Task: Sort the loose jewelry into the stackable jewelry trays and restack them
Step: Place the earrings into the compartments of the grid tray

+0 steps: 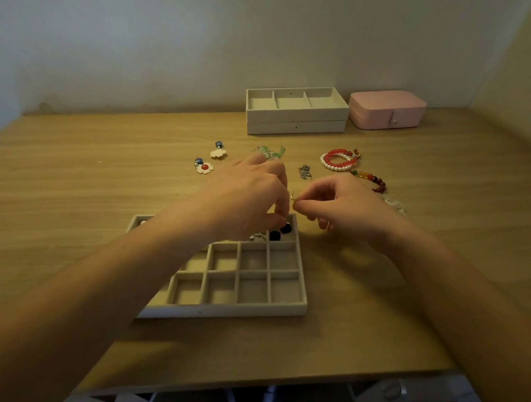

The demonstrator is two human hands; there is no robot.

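Observation:
A beige gridded jewelry tray [296,309] lies on the wooden table in front of me, with dark bead earrings [280,232] in a far right cell. My left hand [248,196] hovers over the tray's far row, fingers curled down; what its fingertips hold is hidden. My right hand [338,208] pinches a small gold earring hook [293,198] just beyond the tray's far right corner. Loose pieces lie farther back: two flower earrings [204,167] [218,153], a green piece [270,151], a silver chain [305,172], red and pearl bracelets [339,159], and a multicoloured bead bracelet [373,180].
Two stacked beige trays [294,119] stand at the back by the wall, the top one with three compartments. A closed pink jewelry box [386,113] sits to their right. The table's front edge [240,383] is near my lap.

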